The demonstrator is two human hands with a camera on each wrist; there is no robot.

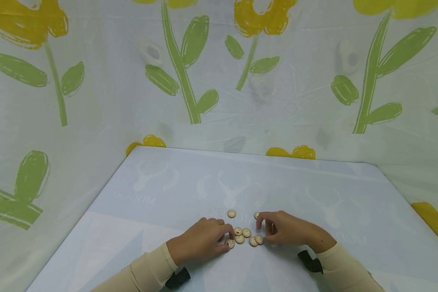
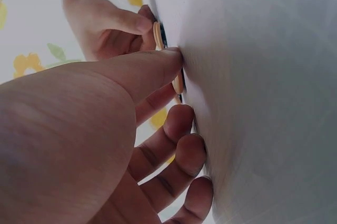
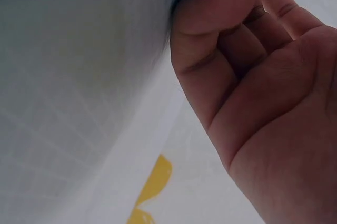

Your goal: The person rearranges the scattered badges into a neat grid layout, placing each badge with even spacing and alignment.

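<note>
Several round wooden buttons lie in a loose cluster on the table. My left hand [image 1: 206,239] pinches the nearest left button [image 1: 230,243] between thumb and index finger, low at the tabletop. In the left wrist view, the left thumb [image 2: 158,69] covers much of the buttons behind it. My right hand [image 1: 286,228] is at the cluster's right side, fingers bent, thumb tip beside a button [image 1: 258,239] that overlaps another button [image 1: 253,241]. Its index fingertip stands apart from that button. In the right wrist view the curled fingers [image 3: 216,8] hide whatever lies beyond them.
One button [image 1: 231,213] lies alone behind the cluster. Another button [image 1: 257,215] is partly hidden behind the right index finger. The pale printed table [image 1: 190,174] reaches back to a flowered curtain [image 1: 124,81], which also hangs along both sides.
</note>
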